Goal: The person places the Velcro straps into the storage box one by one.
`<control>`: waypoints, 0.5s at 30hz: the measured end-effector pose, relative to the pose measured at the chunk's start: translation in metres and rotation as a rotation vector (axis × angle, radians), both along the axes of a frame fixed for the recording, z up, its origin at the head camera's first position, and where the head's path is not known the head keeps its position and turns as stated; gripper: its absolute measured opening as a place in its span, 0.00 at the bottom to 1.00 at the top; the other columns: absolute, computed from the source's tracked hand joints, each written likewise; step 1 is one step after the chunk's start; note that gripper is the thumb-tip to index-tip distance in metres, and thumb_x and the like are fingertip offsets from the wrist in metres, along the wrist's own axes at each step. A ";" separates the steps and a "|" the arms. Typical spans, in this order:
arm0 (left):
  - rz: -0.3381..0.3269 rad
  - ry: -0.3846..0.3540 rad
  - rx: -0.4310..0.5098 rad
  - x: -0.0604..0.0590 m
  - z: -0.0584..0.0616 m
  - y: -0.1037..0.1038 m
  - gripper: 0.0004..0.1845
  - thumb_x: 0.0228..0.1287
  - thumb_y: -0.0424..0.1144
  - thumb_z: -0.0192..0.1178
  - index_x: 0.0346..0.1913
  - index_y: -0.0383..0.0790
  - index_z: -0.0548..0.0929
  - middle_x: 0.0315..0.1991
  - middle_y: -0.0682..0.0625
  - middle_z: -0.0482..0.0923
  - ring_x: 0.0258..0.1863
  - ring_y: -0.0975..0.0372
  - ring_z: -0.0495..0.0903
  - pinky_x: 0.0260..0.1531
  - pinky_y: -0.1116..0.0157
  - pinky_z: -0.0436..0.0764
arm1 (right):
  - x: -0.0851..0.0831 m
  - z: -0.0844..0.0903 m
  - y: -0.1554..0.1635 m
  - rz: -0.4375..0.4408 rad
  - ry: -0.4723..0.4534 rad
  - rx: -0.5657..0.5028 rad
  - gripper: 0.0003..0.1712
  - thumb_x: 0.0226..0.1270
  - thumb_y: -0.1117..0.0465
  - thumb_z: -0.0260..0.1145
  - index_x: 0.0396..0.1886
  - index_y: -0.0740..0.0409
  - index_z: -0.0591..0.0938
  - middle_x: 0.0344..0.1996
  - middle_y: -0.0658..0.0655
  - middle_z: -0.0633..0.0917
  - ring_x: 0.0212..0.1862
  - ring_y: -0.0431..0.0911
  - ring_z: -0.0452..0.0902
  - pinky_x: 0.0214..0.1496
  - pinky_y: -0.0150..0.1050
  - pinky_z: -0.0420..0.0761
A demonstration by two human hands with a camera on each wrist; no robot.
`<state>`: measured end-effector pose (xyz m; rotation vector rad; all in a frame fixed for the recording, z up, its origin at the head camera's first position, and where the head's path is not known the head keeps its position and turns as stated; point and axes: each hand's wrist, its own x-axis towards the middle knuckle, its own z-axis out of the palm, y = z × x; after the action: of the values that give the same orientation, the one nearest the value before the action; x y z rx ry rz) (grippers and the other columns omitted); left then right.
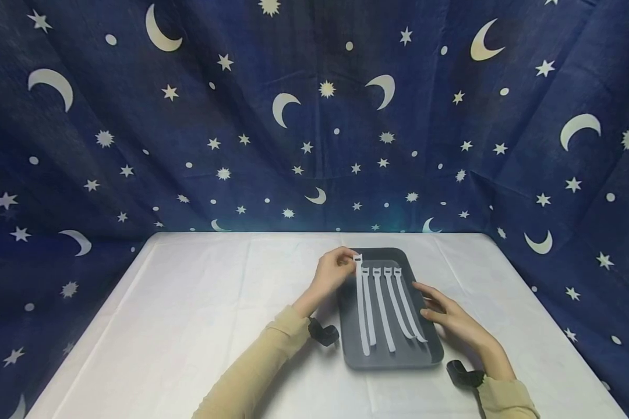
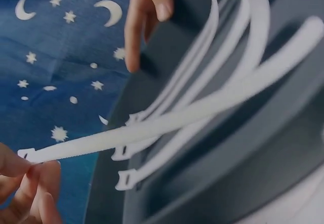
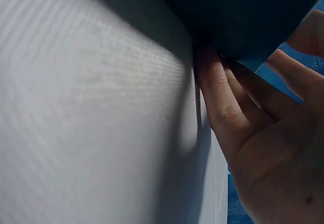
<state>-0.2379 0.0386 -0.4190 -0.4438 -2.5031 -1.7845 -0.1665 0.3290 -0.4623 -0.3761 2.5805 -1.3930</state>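
i see a blue cloth (image 1: 188, 145) with moons and stars hanging behind the desk (image 1: 188, 314), which wears a white cover. a dark tray (image 1: 393, 358) sits right of the desk's middle, toward the near edge. five white straps lie lengthwise in it. my right hand (image 1: 451, 317) rests with relaxed fingers against the tray's right edge, grasping nothing. my left hand (image 1: 335, 270) pinches the slotted end of the leftmost strap (image 1: 360, 302) at the tray's far left corner, lifting that end while the rest stays in the tray beside the other straps (image 1: 393, 305).
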 end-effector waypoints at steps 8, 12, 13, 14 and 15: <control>-0.051 0.013 -0.143 -0.015 -0.004 0.001 0.12 0.56 0.27 0.56 0.43 0.34 0.83 0.28 0.41 0.85 0.24 0.57 0.84 0.23 0.74 0.73 | 0.000 -0.002 0.001 -0.004 0.001 -0.002 0.36 0.70 0.57 0.58 0.74 0.57 0.57 0.73 0.69 0.58 0.69 0.73 0.56 0.67 0.67 0.59; -0.052 0.023 -0.226 -0.021 -0.005 0.001 0.11 0.55 0.27 0.56 0.41 0.35 0.84 0.27 0.43 0.86 0.21 0.65 0.80 0.23 0.75 0.71 | 0.000 -0.001 0.001 -0.005 -0.010 -0.009 0.37 0.70 0.56 0.58 0.75 0.56 0.57 0.73 0.69 0.57 0.69 0.74 0.56 0.66 0.68 0.59; -0.050 0.025 -0.249 -0.023 -0.006 0.002 0.11 0.56 0.28 0.57 0.41 0.35 0.85 0.26 0.43 0.86 0.20 0.66 0.78 0.23 0.74 0.71 | 0.000 -0.001 0.001 -0.003 -0.010 -0.011 0.37 0.70 0.56 0.58 0.75 0.56 0.57 0.73 0.69 0.57 0.69 0.73 0.56 0.67 0.68 0.59; -0.049 0.025 -0.271 -0.024 -0.006 0.002 0.10 0.56 0.28 0.57 0.40 0.35 0.85 0.26 0.43 0.85 0.20 0.67 0.77 0.22 0.74 0.71 | 0.000 -0.001 0.001 -0.002 -0.010 -0.014 0.37 0.70 0.56 0.58 0.75 0.56 0.57 0.73 0.69 0.57 0.69 0.73 0.56 0.67 0.68 0.59; -0.046 0.031 -0.299 -0.025 -0.006 0.002 0.10 0.56 0.29 0.58 0.40 0.35 0.85 0.26 0.44 0.85 0.20 0.67 0.76 0.23 0.74 0.70 | 0.000 -0.001 0.001 0.001 -0.009 -0.014 0.37 0.70 0.56 0.58 0.75 0.56 0.57 0.73 0.69 0.57 0.69 0.73 0.56 0.66 0.67 0.60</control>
<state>-0.2626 0.0405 -0.4253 -0.5394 -2.7672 -1.4052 -0.1666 0.3301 -0.4630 -0.3717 2.5640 -1.4105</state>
